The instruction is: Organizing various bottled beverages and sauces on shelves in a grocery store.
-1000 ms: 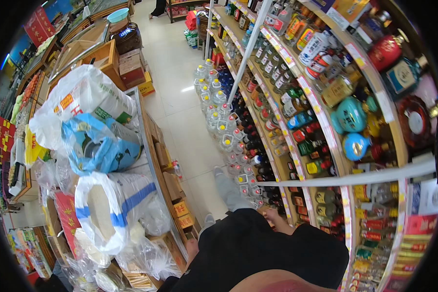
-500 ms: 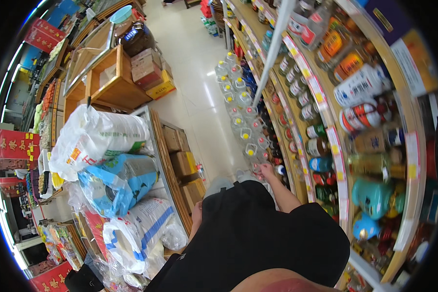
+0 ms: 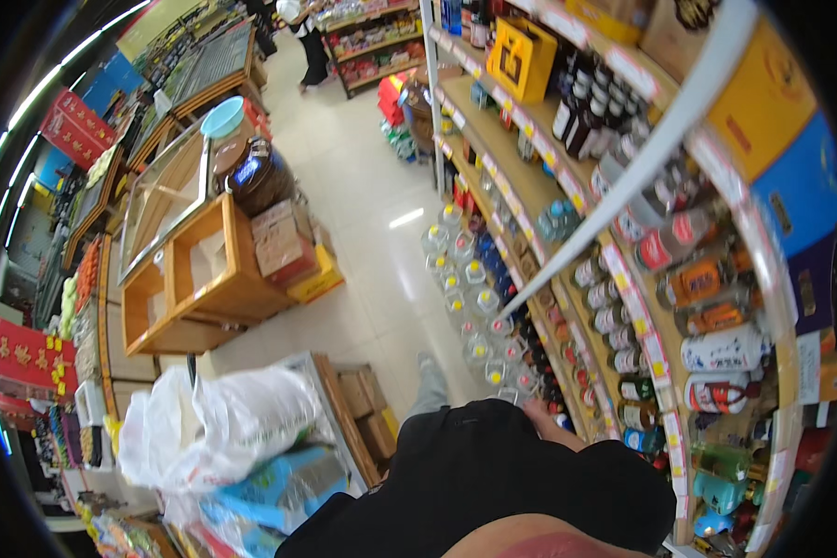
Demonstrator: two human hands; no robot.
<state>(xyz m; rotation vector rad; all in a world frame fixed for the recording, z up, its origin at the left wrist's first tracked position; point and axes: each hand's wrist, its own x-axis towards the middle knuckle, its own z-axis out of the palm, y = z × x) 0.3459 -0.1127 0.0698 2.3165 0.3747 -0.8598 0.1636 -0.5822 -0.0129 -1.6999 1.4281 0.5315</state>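
Observation:
My right hand (image 3: 538, 412) reaches down at the near end of a group of clear plastic jugs (image 3: 475, 272) on the floor. The jugs have yellow and pink caps. The hand is beside the nearest jugs, small and partly covered by my black shirt, so its finger pose and any grip cannot be made out. My left hand does not show; the shirt covers that side. One grey trouser leg (image 3: 428, 386) is stepping forward between the jugs and the stacked goods on the left.
Bottle shelves (image 3: 614, 307) line the right, with a slanting white post (image 3: 614, 219) before them. Left stand white bagged sacks (image 3: 219, 423), cardboard boxes (image 3: 358, 395), a wooden cabinet (image 3: 200, 265) and a dark round jar (image 3: 251, 172). Another person (image 3: 309, 51) stands far down the aisle.
My view has tilted up, showing more of the far aisle. The right hand now sits lower in view, largely behind my shirt. The left hand, partly visible before, has gone from sight.

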